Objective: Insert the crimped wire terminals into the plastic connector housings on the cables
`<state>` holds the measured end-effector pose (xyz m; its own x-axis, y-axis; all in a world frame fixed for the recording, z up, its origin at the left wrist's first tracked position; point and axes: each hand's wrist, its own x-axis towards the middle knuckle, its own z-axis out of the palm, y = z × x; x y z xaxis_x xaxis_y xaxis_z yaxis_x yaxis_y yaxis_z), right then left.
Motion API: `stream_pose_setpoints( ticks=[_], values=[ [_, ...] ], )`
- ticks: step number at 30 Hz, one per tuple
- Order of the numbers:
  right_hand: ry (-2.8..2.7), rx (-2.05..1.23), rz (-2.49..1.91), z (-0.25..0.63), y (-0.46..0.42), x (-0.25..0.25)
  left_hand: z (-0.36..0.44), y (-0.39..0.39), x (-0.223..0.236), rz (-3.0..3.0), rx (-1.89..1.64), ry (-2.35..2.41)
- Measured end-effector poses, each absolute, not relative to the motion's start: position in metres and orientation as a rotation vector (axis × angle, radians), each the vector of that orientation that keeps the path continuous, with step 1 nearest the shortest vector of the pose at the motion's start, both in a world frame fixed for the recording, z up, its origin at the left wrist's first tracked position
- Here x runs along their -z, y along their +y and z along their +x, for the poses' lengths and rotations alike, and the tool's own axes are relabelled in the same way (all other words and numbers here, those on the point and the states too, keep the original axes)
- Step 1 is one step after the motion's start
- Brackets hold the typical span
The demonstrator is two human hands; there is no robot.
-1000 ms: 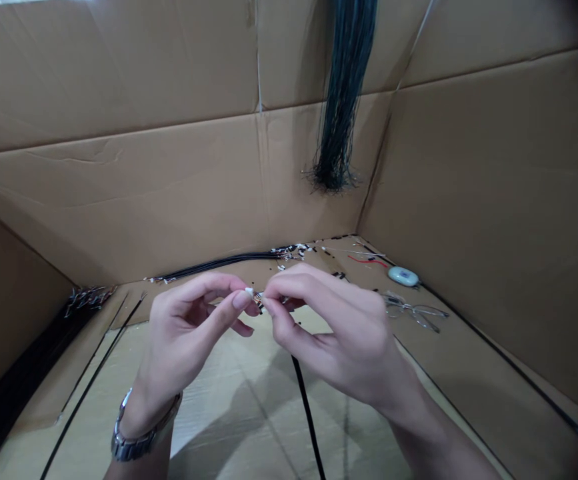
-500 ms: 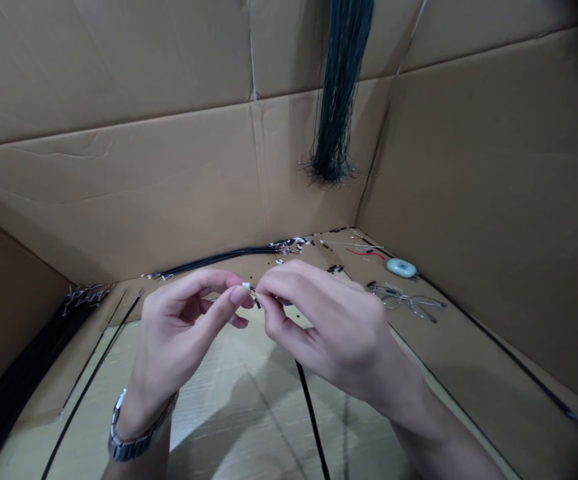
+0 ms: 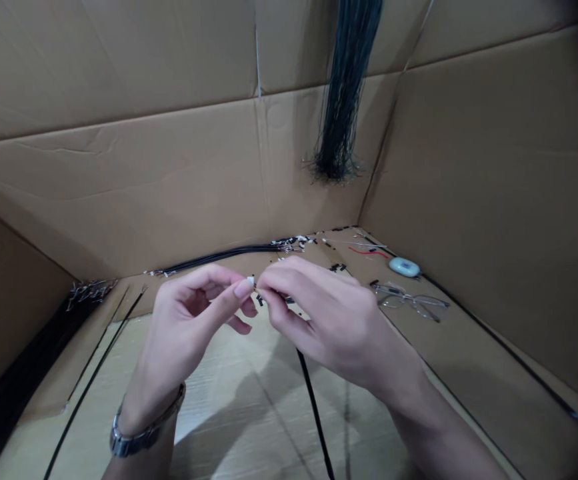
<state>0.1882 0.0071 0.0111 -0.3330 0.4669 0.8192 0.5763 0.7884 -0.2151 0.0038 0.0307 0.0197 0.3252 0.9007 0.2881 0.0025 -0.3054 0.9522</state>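
Between thumb and forefinger, my left hand (image 3: 196,310) pinches a small white connector (image 3: 251,281). Right up against it, my right hand (image 3: 323,320) has its thumb and fingers closed on the end of a black cable (image 3: 313,407). The cable runs down from under that hand to the near edge of the view. Its thin wire ends at the connector are mostly covered by the fingertips, so I cannot tell how far they go in. A metal watch (image 3: 143,433) circles my left wrist.
Cardboard walls (image 3: 169,160) enclose the work surface. A dark wire bundle (image 3: 343,100) hangs at the back. Black cables (image 3: 219,257) lie along the rear wall, more (image 3: 23,360) at left. Glasses (image 3: 411,300) and a pale blue oval object (image 3: 405,267) are at right.
My hands have come slightly closer together at the connector, and my left hand has shifted a little to the right. The whole view has moved slightly.
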Motion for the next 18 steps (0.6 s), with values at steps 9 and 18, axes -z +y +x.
stream_pose_setpoints(
  ticks=[9,18],
  values=[
    [-1.861,-0.198,-0.756,0.1868,0.008,-0.0102,0.0022,0.0314,-0.0185,1.531,-1.155,0.818],
    [-1.88,0.073,-0.785,0.1815,0.0055,-0.0102,0.0014,0.0313,-0.0169,1.539,-1.171,0.845]
  ],
)
